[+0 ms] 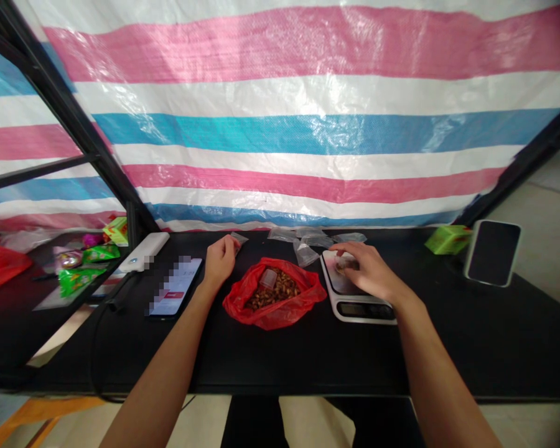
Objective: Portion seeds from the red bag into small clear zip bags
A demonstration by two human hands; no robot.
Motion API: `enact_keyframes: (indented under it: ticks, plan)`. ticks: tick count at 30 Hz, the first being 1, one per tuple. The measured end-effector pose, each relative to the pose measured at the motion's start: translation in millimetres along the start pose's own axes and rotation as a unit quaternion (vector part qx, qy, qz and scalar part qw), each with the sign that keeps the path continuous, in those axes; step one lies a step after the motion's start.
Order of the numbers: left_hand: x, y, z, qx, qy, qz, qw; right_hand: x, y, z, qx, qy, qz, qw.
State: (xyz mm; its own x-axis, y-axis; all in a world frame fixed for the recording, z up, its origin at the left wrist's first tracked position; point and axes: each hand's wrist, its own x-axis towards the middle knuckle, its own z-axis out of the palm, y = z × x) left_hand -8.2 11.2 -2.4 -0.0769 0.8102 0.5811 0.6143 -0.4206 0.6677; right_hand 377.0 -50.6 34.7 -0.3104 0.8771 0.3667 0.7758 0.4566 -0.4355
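Observation:
My left hand (pixel 220 260) is closed at the table's back, with a small clear plastic bag (pixel 239 238) showing past its fingertips. Over on the right, my right hand (pixel 371 269) is curled over the plate of a white kitchen scale (pixel 366 311), its fingers on a small clear bag of brown bits (pixel 343 264). Between my hands lies an open red plastic bag (pixel 275 318) full of small brown pieces (pixel 287 287), perhaps nuts or seeds. A small clear plastic scoop or cup (pixel 268 279) rests on the pieces. The scale's reading is too dark to make out.
Several flat clear bags (pixel 305 252) lie behind the red bag. A lit phone (pixel 177 289) and a white power strip (pixel 145 251) are on the left, near green snack packets (pixel 81 281). At right stand a dark-screened device (pixel 493 252) and a green box (pixel 448 239).

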Motion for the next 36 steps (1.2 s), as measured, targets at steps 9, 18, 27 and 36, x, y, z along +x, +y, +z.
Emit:
enact_keyframes:
  ticks: [9, 18, 27, 36]
  plan:
    - [0, 1, -0.1, 0.001, 0.003, -0.003, 1.000, -4, 0, 0, -0.031, -0.027, 0.038, 0.998]
    - [0, 2, 1.6, -0.003, 0.000, -0.001, 1.000, -1, -4, 6, 0.091, 0.039, 0.034, 0.995]
    - [0, 4, 0.1, -0.006, -0.004, -0.010, 1.000, 1, -77, 41, 0.147, -0.033, -0.065, 0.986]
    - [-1, 4, 1.4, -0.008, -0.006, -0.020, 1.000, 0, -77, 59, 0.113, -0.056, -0.085, 0.988]
